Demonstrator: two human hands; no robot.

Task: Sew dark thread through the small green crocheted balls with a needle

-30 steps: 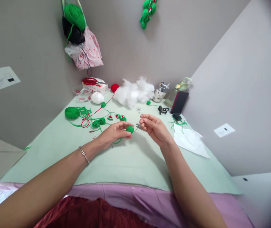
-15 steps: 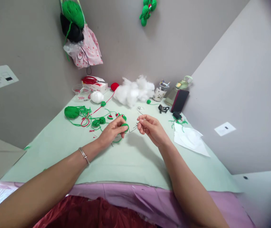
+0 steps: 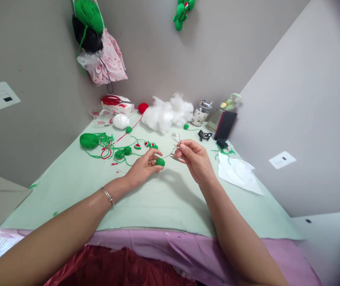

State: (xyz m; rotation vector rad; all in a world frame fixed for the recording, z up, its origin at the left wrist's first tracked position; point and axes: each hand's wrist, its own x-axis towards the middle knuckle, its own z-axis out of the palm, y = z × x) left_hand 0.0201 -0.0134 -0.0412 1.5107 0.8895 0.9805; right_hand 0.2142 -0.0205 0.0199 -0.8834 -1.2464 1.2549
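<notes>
My left hand holds a small green crocheted ball between thumb and fingers. From the ball, a thin dark thread runs across to my right hand. The thumb and forefinger of that hand are pinched on a thin needle, whose tip points up. Beneath the right fingers shows a slim tool with an orange part, partly covered, so its kind is unclear. Green crocheted pieces with red and white lie just beyond my left hand.
Green yarn lies tangled at the left. White stuffing, a red yarn ball, a white yarn ball and red scissors on a box are at the back. Rightward are a pen cup, bottle, phone, hair clip and white paper.
The green ball has turned and shows more fully in my left hand, whose fingers have spread around it. My right hand has shifted slightly right and up, and the thread stretches between them.
</notes>
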